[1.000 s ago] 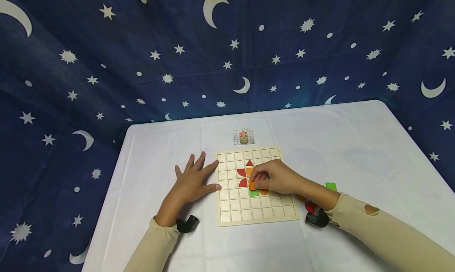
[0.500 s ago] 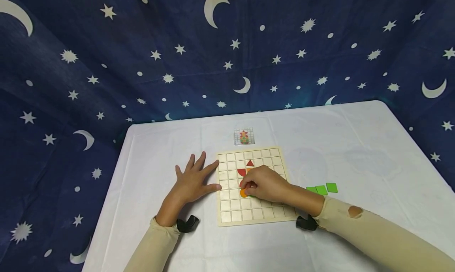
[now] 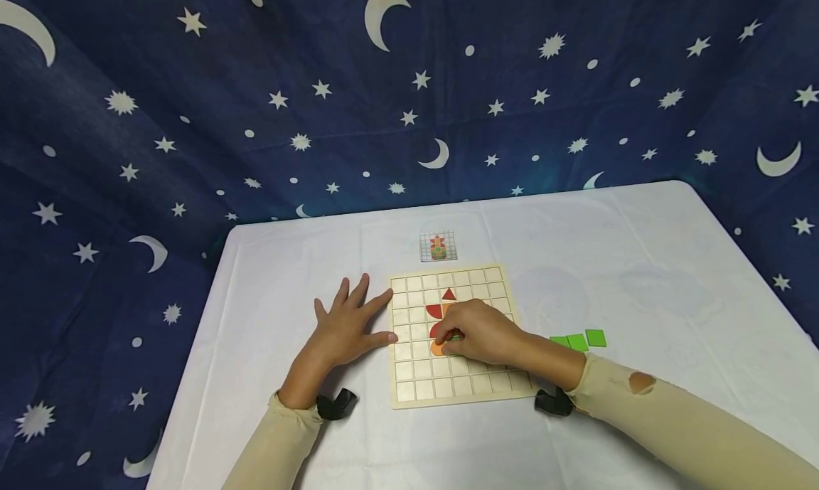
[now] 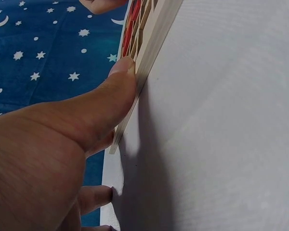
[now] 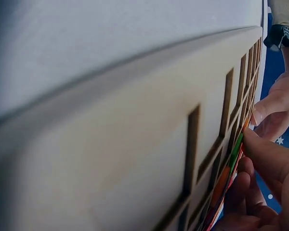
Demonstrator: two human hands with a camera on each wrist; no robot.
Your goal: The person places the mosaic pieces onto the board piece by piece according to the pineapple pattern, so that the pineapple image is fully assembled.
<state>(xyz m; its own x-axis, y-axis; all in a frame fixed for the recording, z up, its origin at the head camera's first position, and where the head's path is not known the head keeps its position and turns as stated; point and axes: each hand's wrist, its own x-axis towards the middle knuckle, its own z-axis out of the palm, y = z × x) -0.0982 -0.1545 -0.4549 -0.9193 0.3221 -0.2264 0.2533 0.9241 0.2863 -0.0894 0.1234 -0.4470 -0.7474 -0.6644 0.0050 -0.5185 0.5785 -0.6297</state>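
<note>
Your left hand is spread, thumb and a fingertip touching the gridded board at its left edge; your right hand pinches the orange disc between thumb and finger, in a cell below the red pieces; beyond the board, card printed with a coloured figure; green tiles near your right wrist.

A card lies behind the board; right of the board, seemingly three tiles.
</note>
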